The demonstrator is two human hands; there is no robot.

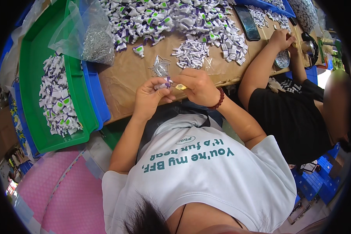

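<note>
My left hand (pixel 147 100) is closed, its fingertips pinching a small white-and-purple plastic toy part (pixel 167 83). Against it, my right hand (pixel 201 87) is closed around a small yellow piece (pixel 180 87), perhaps a tool's end; its kind does not show. Both hands meet just over the table's near edge. Beyond them lie a little heap of thin metal pins (pixel 160 67) and a pile of small white-and-purple striped pieces (pixel 191 54). One white, purple and green toy torso (pixel 139 50) rests apart from the big heap of torsos (pixel 144 21).
On the left stands a green tray (pixel 31 132) with more torsos, over a blue bin (pixel 99 93). A clear bag of metal pins (pixel 98 46) leans beside it. A dark phone (pixel 247 22) lies at the back right. A co-worker's hand (pixel 281 39) works at the right.
</note>
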